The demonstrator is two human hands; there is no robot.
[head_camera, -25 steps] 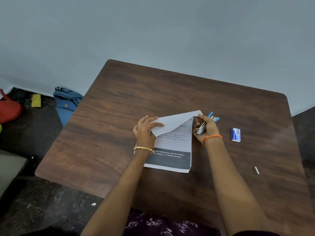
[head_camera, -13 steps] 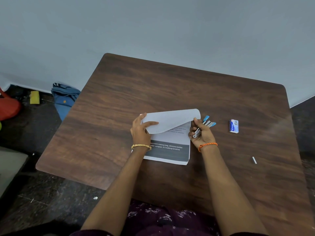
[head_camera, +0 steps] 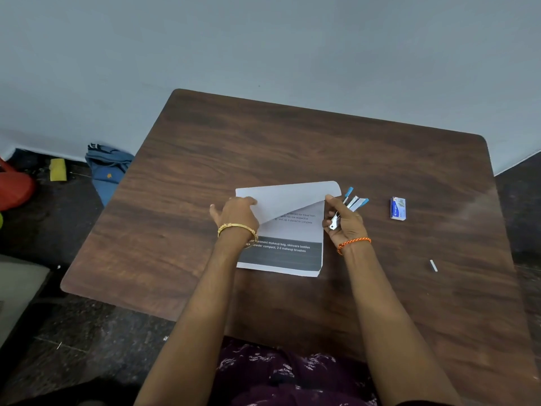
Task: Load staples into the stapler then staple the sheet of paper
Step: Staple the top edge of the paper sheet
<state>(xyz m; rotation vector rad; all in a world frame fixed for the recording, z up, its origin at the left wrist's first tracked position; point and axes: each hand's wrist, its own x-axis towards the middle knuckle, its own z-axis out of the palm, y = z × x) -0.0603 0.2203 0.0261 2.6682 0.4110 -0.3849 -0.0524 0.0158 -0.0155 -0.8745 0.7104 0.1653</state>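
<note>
A printed sheet of paper [head_camera: 292, 230] lies on the brown wooden table [head_camera: 292, 148], its top part folded over toward me with the blank back showing. My left hand [head_camera: 237, 213] presses on the folded flap at its left edge. My right hand [head_camera: 344, 224] grips a small blue and silver stapler [head_camera: 352, 202] just right of the sheet, and its fingertips touch the fold's right corner. The stapler's blue end points up and to the right. A small blue staple box [head_camera: 398, 208] rests on the table further right.
A short strip of staples [head_camera: 433, 265] lies near the table's right front. On the dark floor at the left are a blue bag [head_camera: 108, 168], a yellow object [head_camera: 58, 169] and a red object [head_camera: 14, 186]. A pale wall stands behind the table.
The flap has been laid flatter over the sheet, and my left hand has slid to its left edge. My right hand with the stapler stays at the fold's right corner.
</note>
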